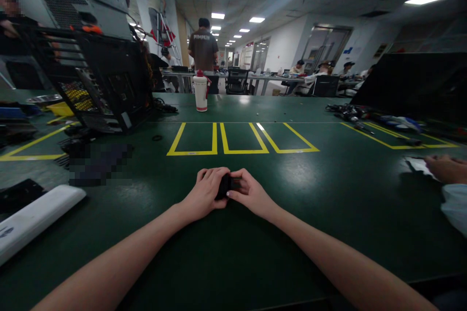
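Work seems under way — the left hand point(208, 188) grasps a black piece point(223, 187), the right hand point(251, 193) pinching its other side; what is done or left can't be told, the piece being small and dark. It is over the bench point(233, 257), short of the yellow frames point(243, 151), with sideways room — white bar point(40, 221) and another person's hand point(448, 169) well apart.
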### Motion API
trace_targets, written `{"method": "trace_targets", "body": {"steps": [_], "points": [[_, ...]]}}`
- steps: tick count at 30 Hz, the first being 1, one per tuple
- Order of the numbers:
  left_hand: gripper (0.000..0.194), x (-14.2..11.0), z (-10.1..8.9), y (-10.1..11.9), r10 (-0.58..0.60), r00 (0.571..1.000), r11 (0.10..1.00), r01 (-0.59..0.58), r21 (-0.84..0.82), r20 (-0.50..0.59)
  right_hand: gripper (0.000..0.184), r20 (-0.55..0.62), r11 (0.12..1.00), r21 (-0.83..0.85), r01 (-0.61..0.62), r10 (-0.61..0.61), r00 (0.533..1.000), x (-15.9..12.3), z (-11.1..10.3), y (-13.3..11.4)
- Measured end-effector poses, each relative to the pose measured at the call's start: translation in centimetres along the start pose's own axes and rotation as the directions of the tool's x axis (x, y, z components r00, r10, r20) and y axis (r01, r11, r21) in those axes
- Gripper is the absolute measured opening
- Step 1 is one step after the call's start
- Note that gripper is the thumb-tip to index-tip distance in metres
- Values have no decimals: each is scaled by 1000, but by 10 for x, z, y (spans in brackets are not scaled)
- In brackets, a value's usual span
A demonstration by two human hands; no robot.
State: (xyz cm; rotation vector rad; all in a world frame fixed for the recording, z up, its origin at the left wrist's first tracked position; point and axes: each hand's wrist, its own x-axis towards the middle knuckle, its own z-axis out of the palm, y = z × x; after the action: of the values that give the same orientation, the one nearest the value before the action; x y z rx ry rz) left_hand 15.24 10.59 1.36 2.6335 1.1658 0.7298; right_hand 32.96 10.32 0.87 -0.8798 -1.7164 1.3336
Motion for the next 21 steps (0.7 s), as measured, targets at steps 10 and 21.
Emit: {"method": "trace_targets", "body": {"steps": [10,21], "points": [[60,0,0,0,1,1000,1000,-1,-13,4,38,-47,997,-78,4,-7,999,0,0,0],[62,0,-2,1,-4,1000,1000,4,-5,-2,28,0,1000,2,11,-11,1000,-1,1,-3]]}}
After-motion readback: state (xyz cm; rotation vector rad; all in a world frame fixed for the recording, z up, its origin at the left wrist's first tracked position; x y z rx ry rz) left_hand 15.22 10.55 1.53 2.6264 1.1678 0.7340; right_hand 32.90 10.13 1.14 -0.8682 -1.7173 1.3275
